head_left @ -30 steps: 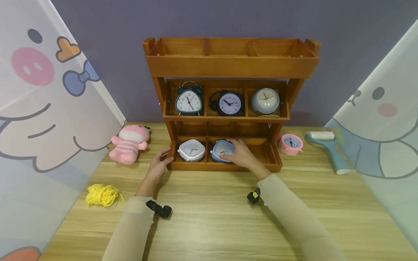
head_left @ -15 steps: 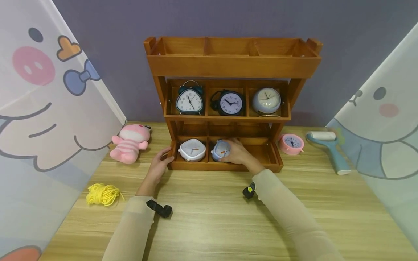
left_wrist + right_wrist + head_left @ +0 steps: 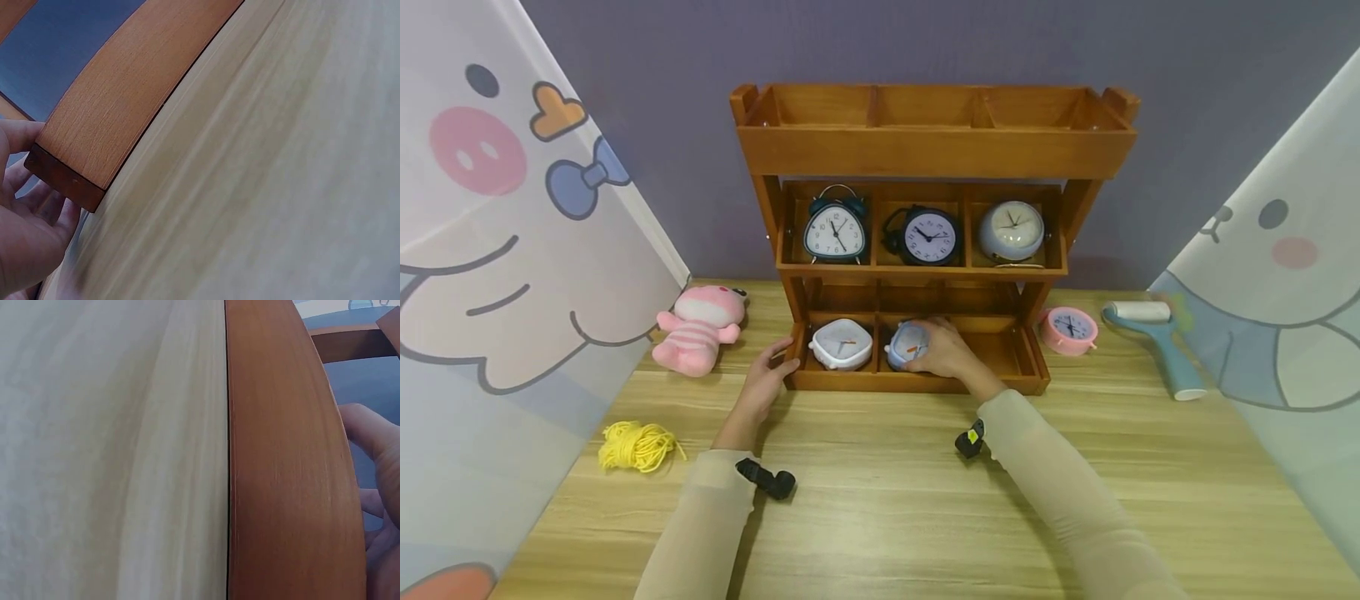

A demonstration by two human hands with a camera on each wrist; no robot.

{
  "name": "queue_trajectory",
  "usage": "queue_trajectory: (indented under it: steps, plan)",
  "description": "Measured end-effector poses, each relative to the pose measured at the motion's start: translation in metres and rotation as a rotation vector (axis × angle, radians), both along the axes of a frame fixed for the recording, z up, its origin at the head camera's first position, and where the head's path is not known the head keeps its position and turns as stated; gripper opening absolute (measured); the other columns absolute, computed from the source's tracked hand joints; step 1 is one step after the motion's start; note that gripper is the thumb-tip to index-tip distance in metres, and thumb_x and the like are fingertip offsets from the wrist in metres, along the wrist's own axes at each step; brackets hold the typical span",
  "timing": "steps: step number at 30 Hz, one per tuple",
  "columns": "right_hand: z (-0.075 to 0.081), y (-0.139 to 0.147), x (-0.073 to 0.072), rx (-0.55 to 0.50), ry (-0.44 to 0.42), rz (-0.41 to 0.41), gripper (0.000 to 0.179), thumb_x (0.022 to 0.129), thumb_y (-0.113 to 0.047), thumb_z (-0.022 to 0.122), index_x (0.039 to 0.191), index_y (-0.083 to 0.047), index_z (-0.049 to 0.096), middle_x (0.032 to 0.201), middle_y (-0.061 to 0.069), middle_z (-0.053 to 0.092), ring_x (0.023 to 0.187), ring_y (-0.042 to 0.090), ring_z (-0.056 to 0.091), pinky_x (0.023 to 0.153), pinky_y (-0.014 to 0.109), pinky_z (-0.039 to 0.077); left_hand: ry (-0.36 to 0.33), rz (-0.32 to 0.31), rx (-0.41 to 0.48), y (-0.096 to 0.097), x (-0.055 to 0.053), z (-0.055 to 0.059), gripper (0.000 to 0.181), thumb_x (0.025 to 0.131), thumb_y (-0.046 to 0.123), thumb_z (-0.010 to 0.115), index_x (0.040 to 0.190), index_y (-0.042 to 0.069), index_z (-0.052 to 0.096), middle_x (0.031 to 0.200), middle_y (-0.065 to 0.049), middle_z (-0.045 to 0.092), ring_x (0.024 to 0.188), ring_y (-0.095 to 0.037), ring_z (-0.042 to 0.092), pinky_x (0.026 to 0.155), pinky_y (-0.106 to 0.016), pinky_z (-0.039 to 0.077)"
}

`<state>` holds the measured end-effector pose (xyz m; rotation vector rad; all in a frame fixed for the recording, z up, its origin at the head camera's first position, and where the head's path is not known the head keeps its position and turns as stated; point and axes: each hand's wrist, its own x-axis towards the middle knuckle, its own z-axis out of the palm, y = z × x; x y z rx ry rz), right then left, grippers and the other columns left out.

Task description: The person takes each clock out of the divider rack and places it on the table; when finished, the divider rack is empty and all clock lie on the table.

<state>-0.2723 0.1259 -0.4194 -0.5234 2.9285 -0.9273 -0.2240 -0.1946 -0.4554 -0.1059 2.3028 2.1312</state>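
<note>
My right hand (image 3: 946,350) holds a light blue alarm clock (image 3: 901,348) in the bottom tier's middle compartment, covering the clock's right side. At the lower left corner of the brown wooden shelf (image 3: 850,382), my left hand (image 3: 762,385) grips the end, with its thumb over the edge and fingers along the outer side; the left wrist view shows this hand (image 3: 28,231) around the wood. A white alarm clock (image 3: 842,345) sits in the bottom left compartment. In the right wrist view, the shelf's front board (image 3: 287,462) hides most of my right hand (image 3: 381,462) and the clock.
The middle tier bears a dark green clock (image 3: 835,233), a black clock (image 3: 928,237) and a round pale clock (image 3: 1012,231). On the table lie a pink clock (image 3: 1068,331), a lint roller (image 3: 1161,346), a pink plush toy (image 3: 697,332) and yellow string (image 3: 637,447).
My right hand has shifted slightly left and covers more of the light blue clock, mostly in the first half second. My left hand stays at the shelf corner.
</note>
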Motion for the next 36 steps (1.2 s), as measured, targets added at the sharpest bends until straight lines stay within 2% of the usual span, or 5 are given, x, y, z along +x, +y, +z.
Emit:
queue_trajectory:
  steps: [8, 13, 21, 28, 36]
  plan:
    - [0.008, 0.000, 0.002, -0.070, -0.044, -0.085, 0.085, 0.067, -0.032, 0.088, 0.140, -0.009, 0.052, 0.138, 0.022, 0.044, 0.122, 0.039, 0.041, 0.098, 0.050, 0.041, 0.000, 0.000, 0.005, 0.001, -0.001, -0.001, 0.049, 0.097, 0.002, 0.055, 0.144, -0.002, 0.042, 0.151, -0.017, 0.032, 0.133, -0.034, 0.033, 0.108, -0.044, 0.029]
    - [0.015, -0.001, 0.002, -0.099, -0.035, -0.081, 0.085, 0.067, -0.032, 0.088, 0.142, -0.011, 0.051, 0.143, 0.021, 0.040, 0.125, 0.039, 0.038, 0.098, 0.053, 0.040, 0.010, 0.005, 0.005, 0.001, -0.002, -0.003, 0.049, 0.097, 0.002, 0.056, 0.144, -0.002, 0.043, 0.150, -0.019, 0.033, 0.132, -0.034, 0.034, 0.108, -0.044, 0.029]
    - [0.028, 0.000, 0.008, -0.108, -0.022, -0.072, 0.085, 0.067, -0.033, 0.088, 0.140, -0.011, 0.053, 0.141, 0.022, 0.041, 0.122, 0.039, 0.039, 0.095, 0.055, 0.040, 0.016, 0.010, 0.017, 0.001, -0.002, -0.005, 0.049, 0.096, 0.001, 0.056, 0.143, -0.003, 0.043, 0.148, -0.021, 0.033, 0.131, -0.034, 0.035, 0.108, -0.043, 0.029]
    - [0.041, 0.011, 0.023, -0.100, -0.040, -0.064, 0.085, 0.066, -0.034, 0.087, 0.141, -0.013, 0.052, 0.140, 0.021, 0.041, 0.118, 0.037, 0.040, 0.092, 0.056, 0.042, 0.021, -0.002, 0.015, 0.001, -0.002, -0.005, 0.050, 0.097, 0.001, 0.055, 0.144, -0.004, 0.041, 0.150, -0.021, 0.033, 0.132, -0.036, 0.034, 0.108, -0.045, 0.028]
    - [0.055, 0.041, 0.043, -0.068, -0.010, -0.027, 0.085, 0.065, -0.033, 0.088, 0.138, -0.006, 0.054, 0.137, 0.022, 0.044, 0.117, 0.038, 0.041, 0.090, 0.057, 0.042, -0.002, -0.005, 0.023, -0.002, -0.002, -0.003, 0.051, 0.097, 0.002, 0.056, 0.145, -0.002, 0.040, 0.152, -0.017, 0.032, 0.132, -0.033, 0.034, 0.108, -0.043, 0.028]
